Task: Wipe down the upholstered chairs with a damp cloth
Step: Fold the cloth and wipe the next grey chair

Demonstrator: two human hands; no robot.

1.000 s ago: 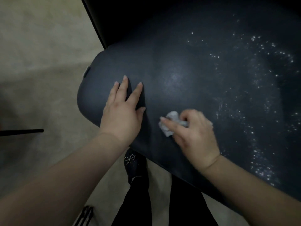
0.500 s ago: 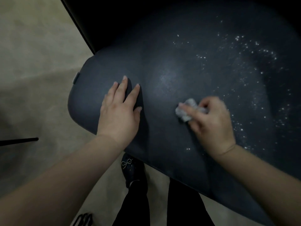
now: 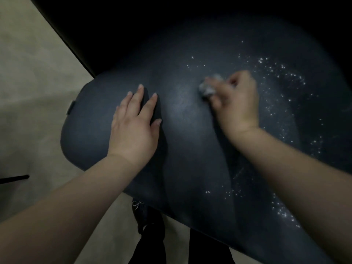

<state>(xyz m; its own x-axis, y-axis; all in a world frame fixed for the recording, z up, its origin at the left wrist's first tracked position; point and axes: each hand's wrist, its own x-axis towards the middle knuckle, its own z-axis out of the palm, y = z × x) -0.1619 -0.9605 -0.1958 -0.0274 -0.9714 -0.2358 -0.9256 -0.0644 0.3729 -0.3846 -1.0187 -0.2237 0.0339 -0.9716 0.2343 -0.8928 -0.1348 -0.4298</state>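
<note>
- Grey cloth (image 3: 209, 88), balled small, sits pressed on the seat (image 3: 190, 149) near its middle, under my right hand's fingertips.
- My right hand (image 3: 235, 105) is closed around the cloth; it is blurred, so I cannot make out each finger.
- I judge the cloth soft and light, with no shape of its own. Damp, it should drag a little on the upholstery, so I want it bunched under the fingertips, not pinched at one corner.
- My left hand (image 3: 134, 126) lies open and flat on the seat's left part, fingers spread, holding nothing, well apart from the cloth.
- Dark blue-black seat looks padded and slightly yielding; I expect it to take pressure without harm.
- White specks (image 3: 282, 77) lie scattered to the right of the cloth and near the front-right edge, so that side looks unwiped yet.
- Beyond the seat: pale floor (image 3: 28, 73) at left, and my dark shoe (image 3: 142, 212) below the front edge.
</note>
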